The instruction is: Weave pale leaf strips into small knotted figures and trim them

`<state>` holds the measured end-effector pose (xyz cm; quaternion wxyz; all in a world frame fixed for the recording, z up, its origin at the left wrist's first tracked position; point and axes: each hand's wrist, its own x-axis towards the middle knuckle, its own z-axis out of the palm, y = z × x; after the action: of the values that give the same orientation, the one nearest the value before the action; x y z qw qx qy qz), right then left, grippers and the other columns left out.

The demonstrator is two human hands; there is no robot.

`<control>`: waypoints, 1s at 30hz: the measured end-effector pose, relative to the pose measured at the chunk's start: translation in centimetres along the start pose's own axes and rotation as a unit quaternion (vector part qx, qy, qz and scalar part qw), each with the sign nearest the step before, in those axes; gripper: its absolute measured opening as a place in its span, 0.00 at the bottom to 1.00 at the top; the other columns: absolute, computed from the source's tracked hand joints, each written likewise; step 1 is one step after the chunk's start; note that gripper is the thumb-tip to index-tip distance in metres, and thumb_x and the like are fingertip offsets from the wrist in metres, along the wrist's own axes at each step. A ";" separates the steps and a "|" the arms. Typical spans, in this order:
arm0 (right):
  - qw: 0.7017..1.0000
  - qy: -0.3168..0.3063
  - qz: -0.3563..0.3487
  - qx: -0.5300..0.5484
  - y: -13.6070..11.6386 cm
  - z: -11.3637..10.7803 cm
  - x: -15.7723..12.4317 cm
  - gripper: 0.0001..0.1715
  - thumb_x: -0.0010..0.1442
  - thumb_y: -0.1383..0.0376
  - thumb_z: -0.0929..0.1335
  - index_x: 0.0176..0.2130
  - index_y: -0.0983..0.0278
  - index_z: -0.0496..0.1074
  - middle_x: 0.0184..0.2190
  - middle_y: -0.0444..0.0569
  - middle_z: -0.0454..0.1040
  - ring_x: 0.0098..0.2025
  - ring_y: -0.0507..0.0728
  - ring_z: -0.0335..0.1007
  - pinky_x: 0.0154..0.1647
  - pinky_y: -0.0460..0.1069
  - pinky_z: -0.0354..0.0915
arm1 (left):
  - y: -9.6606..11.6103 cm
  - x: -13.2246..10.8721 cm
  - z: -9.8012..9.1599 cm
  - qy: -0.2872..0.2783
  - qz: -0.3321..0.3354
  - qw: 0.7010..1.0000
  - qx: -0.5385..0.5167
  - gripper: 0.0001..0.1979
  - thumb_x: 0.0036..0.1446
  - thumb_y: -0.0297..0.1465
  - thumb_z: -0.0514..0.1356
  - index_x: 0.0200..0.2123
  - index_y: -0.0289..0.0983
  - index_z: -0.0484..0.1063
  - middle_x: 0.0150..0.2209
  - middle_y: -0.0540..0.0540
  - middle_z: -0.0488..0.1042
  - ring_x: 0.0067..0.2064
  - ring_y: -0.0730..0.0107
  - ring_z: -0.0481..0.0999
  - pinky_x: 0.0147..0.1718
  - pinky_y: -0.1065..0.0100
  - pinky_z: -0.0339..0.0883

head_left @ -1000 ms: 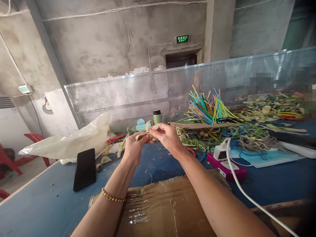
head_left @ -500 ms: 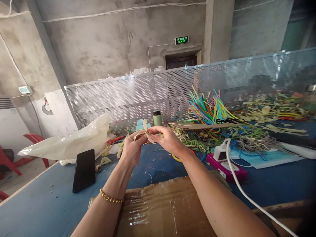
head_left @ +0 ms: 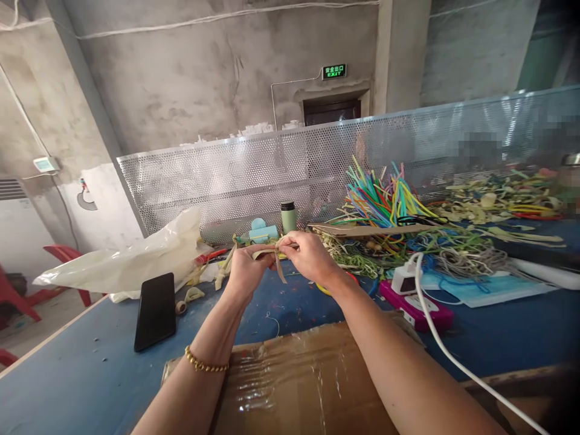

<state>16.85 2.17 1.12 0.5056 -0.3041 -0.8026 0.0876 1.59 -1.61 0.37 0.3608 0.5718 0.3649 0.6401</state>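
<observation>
- Table [head_left: 81,368] edge runs diagonally across the lower left. Bare blue top lies between that edge and the phone [head_left: 155,310], which lies flat and well apart from both hands.
- Box [head_left: 294,380] of taped cardboard sits at the near side under the forearms. A band of open blue surface separates it from the hands.
- Screen [head_left: 217,175] of perforated metal closes the far side of the table. A bag [head_left: 136,257] lies against it at left, and a cup [head_left: 288,216] stands upright just beyond the hands.
- The right side is crowded: a pile [head_left: 408,241] of coloured strips, and nearer, a charger [head_left: 405,280] whose cable [head_left: 417,290] trails toward the near right corner.
- Left hand [head_left: 247,269] and right hand [head_left: 308,257] are raised above the table with fingertips meeting. Each is closed in a pinch on the strip [head_left: 280,272].
- The strip is tan, flat and narrow. It bridges the two hands, and one short end hangs down between them, clear of the table.
- A bracelet [head_left: 206,362] of gold beads circles the left wrist.
- Fingers cover most of the strip, so it cannot be told whether it is looped or knotted there.
- The frame cuts off the box's near side and the cable's end. The area behind the screen at right is blurred.
</observation>
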 end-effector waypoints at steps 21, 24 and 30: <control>0.990 0.062 -0.008 0.127 -1.1 -1.2 0.3 0.05 0.58 0.66 0.68 0.30 0.64 0.74 0.28 0.47 0.78 0.31 0.53 0.71 0.34 0.49 0.66 | 0.0 -0.3 0.5 -0.032 -0.054 0.998 -0.030 0.09 0.41 0.29 0.71 0.29 0.31 0.78 0.24 0.46 0.77 0.24 0.69 0.75 0.31 0.65 0.68; 0.992 0.055 -0.012 0.114 -1.3 -1.3 0.2 0.05 0.57 0.67 0.68 0.30 0.64 0.73 0.28 0.46 0.77 0.30 0.53 0.71 0.33 0.48 0.65 | 0.1 -0.2 0.4 -0.027 -0.048 0.998 -0.022 0.10 0.43 0.31 0.70 0.29 0.31 0.78 0.23 0.46 0.77 0.25 0.69 0.75 0.31 0.65 0.69; 0.994 0.061 -0.051 0.069 -1.0 -0.6 0.1 0.04 0.58 0.69 0.68 0.31 0.64 0.73 0.28 0.47 0.77 0.31 0.53 0.71 0.34 0.48 0.64 | 0.3 -0.2 0.1 -0.022 -0.069 0.997 -0.028 0.12 0.43 0.33 0.70 0.29 0.31 0.76 0.21 0.48 0.75 0.22 0.69 0.75 0.27 0.67 0.68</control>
<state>16.92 1.32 1.90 0.5771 -0.2321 -0.7768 0.0988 1.67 -1.93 0.57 0.4281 0.5486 0.3771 0.6112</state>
